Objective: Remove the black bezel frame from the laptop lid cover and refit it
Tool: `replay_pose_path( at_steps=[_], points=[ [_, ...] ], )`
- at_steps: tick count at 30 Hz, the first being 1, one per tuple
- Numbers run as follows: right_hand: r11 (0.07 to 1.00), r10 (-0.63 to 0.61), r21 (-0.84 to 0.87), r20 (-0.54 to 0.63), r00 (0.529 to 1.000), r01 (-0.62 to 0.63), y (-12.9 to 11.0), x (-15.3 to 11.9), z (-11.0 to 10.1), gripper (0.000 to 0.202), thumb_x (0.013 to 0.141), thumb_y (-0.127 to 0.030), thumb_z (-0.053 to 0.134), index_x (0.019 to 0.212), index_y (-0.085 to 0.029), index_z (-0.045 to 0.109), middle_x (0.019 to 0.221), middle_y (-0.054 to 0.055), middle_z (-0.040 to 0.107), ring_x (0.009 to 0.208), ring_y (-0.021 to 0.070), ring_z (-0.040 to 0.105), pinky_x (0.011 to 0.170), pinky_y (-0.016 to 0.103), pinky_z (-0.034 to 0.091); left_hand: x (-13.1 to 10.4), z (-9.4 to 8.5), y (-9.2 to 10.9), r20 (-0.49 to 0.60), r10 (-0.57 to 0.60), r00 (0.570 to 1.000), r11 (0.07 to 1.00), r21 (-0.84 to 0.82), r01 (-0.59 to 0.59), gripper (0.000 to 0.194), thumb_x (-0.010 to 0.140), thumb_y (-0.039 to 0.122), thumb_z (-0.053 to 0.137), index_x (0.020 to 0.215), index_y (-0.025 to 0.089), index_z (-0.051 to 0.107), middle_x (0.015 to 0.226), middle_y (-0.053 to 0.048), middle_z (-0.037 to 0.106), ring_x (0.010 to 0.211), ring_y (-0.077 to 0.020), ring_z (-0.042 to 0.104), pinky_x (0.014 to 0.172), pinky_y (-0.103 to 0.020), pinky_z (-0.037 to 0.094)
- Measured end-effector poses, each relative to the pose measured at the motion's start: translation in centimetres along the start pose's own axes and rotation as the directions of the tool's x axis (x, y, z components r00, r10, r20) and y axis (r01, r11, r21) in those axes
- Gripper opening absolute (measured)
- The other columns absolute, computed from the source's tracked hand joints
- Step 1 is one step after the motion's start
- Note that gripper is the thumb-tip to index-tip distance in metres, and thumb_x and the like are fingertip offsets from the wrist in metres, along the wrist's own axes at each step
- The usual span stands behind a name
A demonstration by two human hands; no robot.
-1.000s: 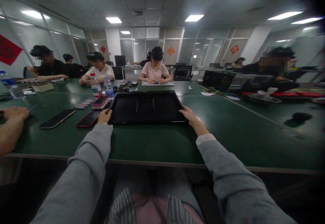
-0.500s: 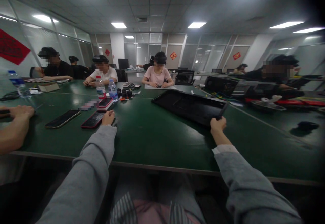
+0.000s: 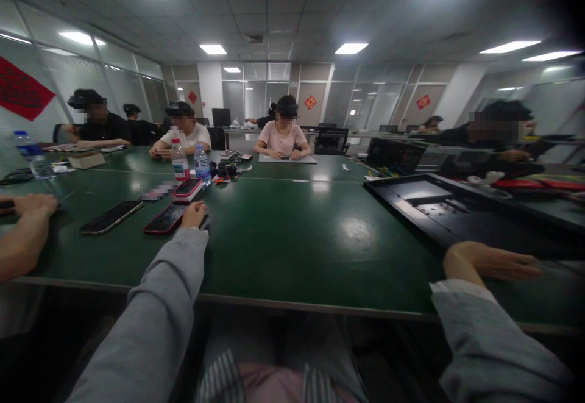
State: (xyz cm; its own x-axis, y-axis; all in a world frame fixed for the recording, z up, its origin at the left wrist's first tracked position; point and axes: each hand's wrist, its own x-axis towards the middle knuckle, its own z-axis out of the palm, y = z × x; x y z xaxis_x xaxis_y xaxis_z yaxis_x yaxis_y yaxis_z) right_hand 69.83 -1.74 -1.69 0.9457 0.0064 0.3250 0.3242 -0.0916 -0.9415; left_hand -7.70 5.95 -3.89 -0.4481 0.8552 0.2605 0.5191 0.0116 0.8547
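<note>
My left hand [image 3: 194,214] rests on the green table with its fingers curled, close against the right side of a red-edged phone [image 3: 165,218]. Whatever those fingers may hold is hidden. On the right, my right hand [image 3: 489,261] is turned outward with its fingers stretched out and pressed near each other. It lies along the near edge of a large, shallow black panel [image 3: 457,211] with raised rims, which looks like a screen's back shell. Whether the fingers touch that edge I cannot tell. The panel's right end fades into the dark side of the view.
Another phone [image 3: 112,217] and a red-and-white box [image 3: 188,188] lie left of centre, with two bottles [image 3: 202,165] behind. Another person's hand [image 3: 36,206] is at the left edge. Several people sit around the table [image 3: 292,250]. A black computer case [image 3: 393,154] stands back right.
The black panel has moved from the middle to the right side of the table. My right hand has gone right with it and its grip has loosened. My left hand stays put.
</note>
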Motion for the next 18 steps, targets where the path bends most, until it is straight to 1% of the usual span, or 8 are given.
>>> replay_pose_path(
  at_steps=[2,5,8,10,12,14,16,18],
  points=[
    [0.988,0.151,0.048,-0.073,0.986,-0.147,0.4,0.5,0.2,0.074,0.088,-0.02,0.026,0.16,-0.033,0.032,0.166,0.029,0.008,0.143,0.0282,0.046,0.104,0.062,0.037,0.1,0.0,-0.1,0.0,0.009,1.0,1.0,-0.004,-0.009,0.038,0.091,0.024,0.058,0.125,0.011,0.066,0.114,-0.015,0.076,0.108,-0.0214,0.071,0.101,-0.033,0.051],
    [0.99,0.139,-0.022,-0.115,0.984,-0.142,-0.2,0.3,0.4,0.078,0.085,-0.02,0.032,0.163,-0.024,0.027,0.165,0.031,0.012,0.156,0.0249,0.022,0.114,0.064,0.023,0.1,0.0,-0.1,0.005,0.004,1.0,1.0,0.002,-0.004,0.034,0.09,0.026,0.058,0.121,0.014,0.067,0.112,-0.012,0.077,0.106,-0.0209,0.072,0.101,-0.034,0.051],
    [0.993,-0.059,-0.102,-0.061,0.996,0.053,-2.2,-1.5,0.2,0.084,0.085,-0.023,0.04,0.166,-0.015,0.02,0.165,0.031,0.016,0.159,0.0261,0.008,0.122,0.059,0.006,0.0,0.0,0.0,0.01,0.01,1.0,1.0,0.008,-0.01,0.034,0.09,0.027,0.059,0.12,0.015,0.067,0.111,-0.012,0.077,0.107,-0.0215,0.071,0.102,-0.036,0.05],
    [0.959,-0.266,-0.088,0.034,0.963,0.268,-3.9,-3.4,0.1,0.085,0.086,-0.026,0.043,0.166,-0.012,0.017,0.166,0.03,0.017,0.159,0.0301,0.01,0.124,0.058,0.004,-0.1,0.0,0.1,0.01,0.017,1.0,1.0,-0.001,-0.017,0.034,0.091,0.027,0.058,0.121,0.014,0.067,0.11,-0.013,0.077,0.106,-0.0214,0.072,0.101,-0.036,0.051],
    [0.859,-0.499,-0.054,0.134,0.856,0.509,-5.6,-5.6,0.1,0.082,0.088,-0.028,0.045,0.165,-0.01,0.021,0.162,0.03,0.026,0.157,0.0339,0.016,0.124,0.06,0.009,-0.2,0.1,0.2,0.011,0.016,1.0,1.0,-0.016,-0.016,0.034,0.092,0.028,0.057,0.121,0.014,0.066,0.11,-0.013,0.077,0.103,-0.021,0.072,0.099,-0.036,0.052],
    [0.711,-0.683,-0.004,0.234,0.692,0.703,-7.2,-7.9,0.3,0.074,0.092,-0.03,0.044,0.162,-0.009,0.029,0.152,0.031,0.041,0.152,0.0346,0.028,0.123,0.06,0.018,-0.3,0.1,0.3,0.008,0.016,1.0,0.999,-0.03,-0.016,0.034,0.092,0.027,0.056,0.122,0.013,0.066,0.109,-0.013,0.077,0.101,-0.0208,0.073,0.098,-0.035,0.053],
    [0.59,-0.78,0.064,0.305,0.547,0.805,-8.6,-10.2,0.6,0.067,0.096,-0.032,0.04,0.158,-0.005,0.034,0.142,0.031,0.051,0.144,0.0342,0.039,0.12,0.058,0.028,-0.5,0.0,0.5,-0.003,0.014,1.0,0.999,-0.045,-0.014,0.034,0.093,0.029,0.057,0.122,0.014,0.066,0.109,-0.013,0.076,0.101,-0.0213,0.072,0.097,-0.036,0.053],
    [0.539,-0.817,0.132,0.321,0.479,0.832,-9.8,-12.5,0.6,0.065,0.099,-0.034,0.036,0.156,-0.002,0.034,0.14,0.031,0.052,0.14,0.0339,0.045,0.118,0.056,0.034,-0.6,0.0,0.8,-0.018,0.005,1.0,0.998,-0.063,-0.006,0.036,0.093,0.034,0.06,0.122,0.015,0.067,0.108,-0.012,0.076,0.102,-0.0224,0.072,0.096,-0.037,0.054]
  ],
)
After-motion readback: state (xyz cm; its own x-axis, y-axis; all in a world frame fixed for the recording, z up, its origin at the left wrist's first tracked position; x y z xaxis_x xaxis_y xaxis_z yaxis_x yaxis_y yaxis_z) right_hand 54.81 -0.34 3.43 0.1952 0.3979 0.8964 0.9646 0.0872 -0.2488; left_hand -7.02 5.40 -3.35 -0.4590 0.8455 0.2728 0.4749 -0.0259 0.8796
